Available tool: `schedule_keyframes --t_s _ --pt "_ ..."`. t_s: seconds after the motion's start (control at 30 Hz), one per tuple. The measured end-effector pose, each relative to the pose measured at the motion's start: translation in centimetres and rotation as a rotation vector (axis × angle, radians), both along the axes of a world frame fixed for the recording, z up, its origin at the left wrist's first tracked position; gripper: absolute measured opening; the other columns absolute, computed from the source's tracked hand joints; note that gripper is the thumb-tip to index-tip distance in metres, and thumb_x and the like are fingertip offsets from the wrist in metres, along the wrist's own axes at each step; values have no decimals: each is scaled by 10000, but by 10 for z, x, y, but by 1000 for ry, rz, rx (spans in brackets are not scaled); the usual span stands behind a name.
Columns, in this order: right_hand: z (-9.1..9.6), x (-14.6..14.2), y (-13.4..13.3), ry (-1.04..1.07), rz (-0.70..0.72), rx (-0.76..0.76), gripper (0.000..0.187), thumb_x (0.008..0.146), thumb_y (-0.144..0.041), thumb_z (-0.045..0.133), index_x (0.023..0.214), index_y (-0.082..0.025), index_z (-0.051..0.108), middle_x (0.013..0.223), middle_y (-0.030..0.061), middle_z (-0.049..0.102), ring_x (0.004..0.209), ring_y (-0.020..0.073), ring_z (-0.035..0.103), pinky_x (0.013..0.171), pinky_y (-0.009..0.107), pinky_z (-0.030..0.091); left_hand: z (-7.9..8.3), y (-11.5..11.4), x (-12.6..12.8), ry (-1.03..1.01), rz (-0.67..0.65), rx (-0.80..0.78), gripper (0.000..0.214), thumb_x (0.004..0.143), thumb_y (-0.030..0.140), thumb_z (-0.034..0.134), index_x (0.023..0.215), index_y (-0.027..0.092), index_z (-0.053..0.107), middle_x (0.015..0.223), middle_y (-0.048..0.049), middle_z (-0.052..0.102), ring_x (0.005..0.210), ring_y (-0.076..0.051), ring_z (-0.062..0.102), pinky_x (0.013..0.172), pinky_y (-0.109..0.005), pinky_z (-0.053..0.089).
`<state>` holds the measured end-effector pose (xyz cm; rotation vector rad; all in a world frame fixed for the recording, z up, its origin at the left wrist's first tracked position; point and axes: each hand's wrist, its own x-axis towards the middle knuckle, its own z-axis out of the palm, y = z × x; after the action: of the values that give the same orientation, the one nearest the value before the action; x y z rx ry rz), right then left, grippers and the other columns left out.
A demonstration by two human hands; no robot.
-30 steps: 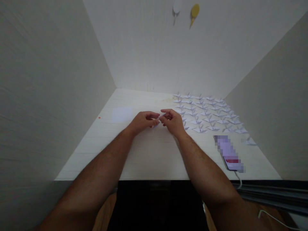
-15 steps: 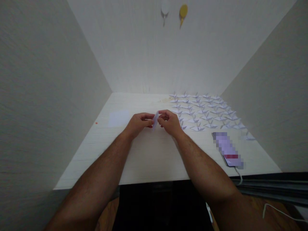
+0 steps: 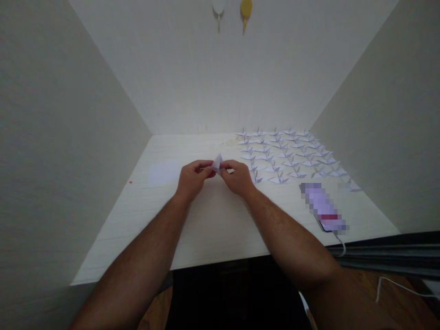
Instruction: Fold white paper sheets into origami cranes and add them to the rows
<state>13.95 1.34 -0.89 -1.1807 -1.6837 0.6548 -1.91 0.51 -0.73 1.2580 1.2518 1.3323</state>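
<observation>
1. Folded white paper piece [image 3: 217, 164] was up between our two hands, near the middle of the table's width, a peak rising above our fingertips; we could not tell whether its lower tip met the table.
2. Our left hand [image 3: 193, 178] pinched its left side between thumb and fingers.
3. Our right hand [image 3: 237, 176] pinched its right side with thumb and forefinger, the other fingers curled under and partly hidden.
4. Towards us, pale tabletop [image 3: 220, 224] ran between our forearms down to the front edge [image 3: 220, 263], leaving room to draw the hands back.
5. On the left, we had a flat white sheet [image 3: 163, 172] just beside the left hand, then more tabletop and a small orange-red spot [image 3: 130, 182] close to the left edge.
6. On the right, room was tighter: rows of white origami cranes [image 3: 279, 180] began just beside our right hand and filled the back right corner.
7. Nearer us lay a smartphone [image 3: 321, 206], its screen pixelated, its white cable [image 3: 341, 243] passing over the front edge.
8. The surface was light with faint streaks, with brownish marks [image 3: 235, 139] near the back.
9. Pale walls enclosed three sides; a white hook [image 3: 218, 8] and a yellow hook [image 3: 246, 8] hung on the back wall [image 3: 189, 78], and wooden floor [image 3: 364, 293] showed below.
</observation>
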Motion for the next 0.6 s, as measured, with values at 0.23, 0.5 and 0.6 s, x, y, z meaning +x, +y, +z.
schedule_keyframes --t_s 0.23,0.5,0.6 --pt "3 0 -2 82 63 -48 123 761 -248 642 840 -180 707 923 41 726 886 184 661 738 294 554 -4 2 1 -179 25 -11 266 607 273 809 787 137 666 744 -44 700 702 -179 694 832 -427 590" --pt "0 0 -2 122 120 -98 144 762 -279 667 869 -191 707 905 28 724 866 180 661 765 318 559 -2 -1 1 -186 -45 -74 285 604 276 824 784 141 650 685 -29 685 624 -172 677 707 -398 606" --pt "-1 0 -2 115 138 -102 203 771 -332 685 923 -202 720 987 46 730 933 204 671 824 358 554 -4 -1 1 -189 -75 -76 293 591 269 836 783 142 654 725 -40 699 664 -176 685 764 -414 599"
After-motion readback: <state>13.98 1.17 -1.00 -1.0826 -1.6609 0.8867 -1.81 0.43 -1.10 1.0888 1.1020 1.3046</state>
